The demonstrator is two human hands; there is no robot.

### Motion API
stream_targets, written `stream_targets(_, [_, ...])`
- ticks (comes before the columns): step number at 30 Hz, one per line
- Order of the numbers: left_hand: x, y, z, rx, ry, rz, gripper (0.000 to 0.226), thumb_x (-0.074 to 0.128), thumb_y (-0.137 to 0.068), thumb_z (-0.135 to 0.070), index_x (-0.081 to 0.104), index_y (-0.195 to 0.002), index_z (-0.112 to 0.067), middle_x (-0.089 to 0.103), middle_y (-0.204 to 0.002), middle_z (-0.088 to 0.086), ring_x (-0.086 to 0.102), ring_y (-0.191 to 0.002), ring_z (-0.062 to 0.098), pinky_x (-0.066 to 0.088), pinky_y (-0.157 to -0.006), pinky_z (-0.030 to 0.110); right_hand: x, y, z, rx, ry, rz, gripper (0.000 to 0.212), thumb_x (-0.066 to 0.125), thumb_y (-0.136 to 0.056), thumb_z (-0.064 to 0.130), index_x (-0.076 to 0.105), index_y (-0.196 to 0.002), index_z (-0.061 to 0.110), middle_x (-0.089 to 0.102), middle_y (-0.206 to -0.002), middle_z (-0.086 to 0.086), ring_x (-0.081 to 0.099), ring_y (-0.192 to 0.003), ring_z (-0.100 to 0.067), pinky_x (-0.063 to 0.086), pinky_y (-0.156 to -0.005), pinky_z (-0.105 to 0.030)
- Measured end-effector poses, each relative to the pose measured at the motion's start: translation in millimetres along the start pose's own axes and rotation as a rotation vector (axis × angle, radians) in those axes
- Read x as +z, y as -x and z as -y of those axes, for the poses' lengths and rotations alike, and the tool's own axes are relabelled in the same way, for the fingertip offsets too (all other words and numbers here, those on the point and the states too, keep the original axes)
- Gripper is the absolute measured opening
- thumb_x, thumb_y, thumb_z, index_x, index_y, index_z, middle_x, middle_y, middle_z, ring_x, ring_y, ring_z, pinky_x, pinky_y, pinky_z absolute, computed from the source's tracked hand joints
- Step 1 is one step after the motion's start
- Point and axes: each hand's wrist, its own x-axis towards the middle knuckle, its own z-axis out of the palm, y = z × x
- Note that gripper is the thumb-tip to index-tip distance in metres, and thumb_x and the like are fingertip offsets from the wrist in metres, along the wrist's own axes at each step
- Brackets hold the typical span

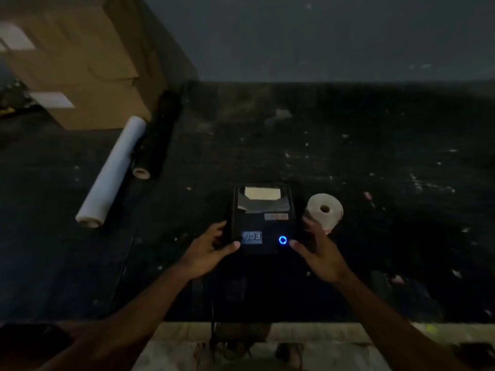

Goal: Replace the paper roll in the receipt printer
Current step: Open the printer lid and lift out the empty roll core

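Observation:
A black receipt printer (263,226) sits on the dark table with a blue ring light lit on its front right and a pale paper slip showing at its far end. My left hand (211,250) grips its left side, thumb on the top near the label. My right hand (318,250) holds its right side, thumb beside the blue light. A white paper roll (325,210) lies on its side just right of the printer, close behind my right fingers; whether they touch it I cannot tell.
A long white roll (112,172) and a black roll (155,145) lie at the left. Stacked cardboard boxes (80,62) stand at the back left. The table's near edge (375,322) runs below my forearms. Small white scraps dot the dark table at the right.

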Motion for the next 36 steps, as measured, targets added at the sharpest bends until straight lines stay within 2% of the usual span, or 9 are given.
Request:
stream_targets(3, [18.7, 5.5, 23.0, -0.030, 0.091, 0.029, 0.103, 0.081, -0.063, -0.073, 0.044, -0.151, -0.036, 0.066, -0.138, -0.010, 0.062, -0.126, 0.008, 0.049, -0.111, 0.040, 13.0, 9.3, -6.7, 0.044, -0.041, 0.066, 0.081, 0.075, -0.084, 0.045, 0.033, -0.152, 0.030, 0.054, -0.142, 0.011, 0.054, -0.129, -0.008, 0.044, -0.111, -0.033])
stream_targets(6, [32.6, 12.6, 32.1, 0.008, 0.116, -0.027, 0.077, 0.078, -0.087, -0.042, 0.044, -0.154, -0.029, 0.065, -0.141, -0.007, 0.060, -0.130, 0.009, 0.048, -0.113, 0.040, 25.7, 15.4, -14.4, 0.074, -0.075, 0.016, 0.078, 0.075, -0.085, 0.040, 0.036, -0.151, 0.031, 0.057, -0.141, 0.011, 0.056, -0.126, -0.001, 0.046, -0.106, -0.022])
stream_targets(9, [38.9, 14.4, 27.0, 0.039, 0.143, -0.074, 0.067, 0.073, -0.094, -0.026, 0.045, -0.154, -0.024, 0.066, -0.139, -0.009, 0.059, -0.126, -0.005, 0.047, -0.109, 0.025, 30.0, 16.5, -18.1, 0.101, -0.109, -0.027, 0.077, 0.075, -0.083, 0.048, 0.040, -0.149, 0.033, 0.059, -0.141, 0.011, 0.057, -0.126, 0.000, 0.046, -0.105, -0.022])
stream_targets(14, [46.9, 15.9, 21.9, 0.021, 0.158, -0.153, 0.065, 0.072, -0.091, -0.037, 0.049, -0.150, -0.023, 0.066, -0.135, -0.009, 0.059, -0.115, -0.018, 0.048, -0.096, 0.007, 30.5, 21.2, -17.1, 0.108, -0.101, -0.070, 0.076, 0.074, -0.081, 0.052, 0.044, -0.148, 0.033, 0.061, -0.141, 0.005, 0.057, -0.125, -0.006, 0.047, -0.108, -0.031])
stream_targets(19, [47.4, 17.7, 20.2, 0.023, 0.164, -0.172, 0.061, 0.072, -0.090, -0.036, 0.052, -0.146, -0.026, 0.064, -0.140, -0.002, 0.062, -0.126, 0.009, 0.052, -0.107, 0.031, 28.4, 21.9, -13.5, 0.108, -0.054, -0.085, 0.073, 0.072, -0.083, 0.051, 0.045, -0.148, 0.030, 0.060, -0.141, 0.002, 0.056, -0.129, -0.013, 0.047, -0.109, -0.038])
stream_targets(24, [46.1, 19.8, 17.2, 0.048, 0.144, -0.195, 0.060, 0.072, -0.091, -0.043, 0.050, -0.147, -0.037, 0.059, -0.144, -0.001, 0.060, -0.129, 0.010, 0.050, -0.109, 0.034, 35.0, 26.3, -7.5, 0.101, -0.123, -0.103, 0.076, 0.073, -0.080, 0.056, 0.043, -0.147, 0.037, 0.057, -0.144, 0.007, 0.052, -0.132, -0.010, 0.046, -0.110, -0.043])
stream_targets(30, [32.4, 7.2, -9.1, 0.095, 0.195, -0.270, 0.070, 0.070, -0.084, -0.062, 0.051, -0.148, -0.040, 0.054, -0.142, -0.006, 0.058, -0.130, 0.006, 0.049, -0.110, 0.036, 23.5, 11.8, 23.5, -0.028, -0.202, -0.203, 0.070, 0.077, -0.083, 0.040, 0.048, -0.145, 0.031, 0.059, -0.138, 0.014, 0.054, -0.129, 0.000, 0.045, -0.106, -0.026])
stream_targets(32, [25.5, -2.9, -22.0, 0.118, 0.221, -0.335, 0.071, 0.069, -0.081, -0.068, 0.054, -0.145, -0.040, 0.057, -0.142, -0.007, 0.060, -0.126, 0.002, 0.051, -0.107, 0.030, 15.8, -1.9, 41.7, -0.067, -0.231, -0.252, 0.059, 0.074, -0.087, 0.031, 0.052, -0.142, 0.028, 0.061, -0.137, 0.009, 0.056, -0.125, 0.001, 0.047, -0.103, -0.022])
stream_targets(36, [3.3, -32.3, -54.2, 0.136, 0.197, -0.395, 0.051, 0.071, -0.094, -0.038, 0.061, -0.141, -0.023, 0.062, -0.133, -0.006, 0.060, -0.105, -0.012, 0.044, -0.083, -0.002, 3.0, -40.3, 67.1, -0.102, -0.239, -0.369, 0.041, 0.071, -0.091, 0.023, 0.061, -0.130, 0.017, 0.067, -0.117, 0.004, 0.063, -0.099, 0.010, 0.048, -0.083, -0.007])
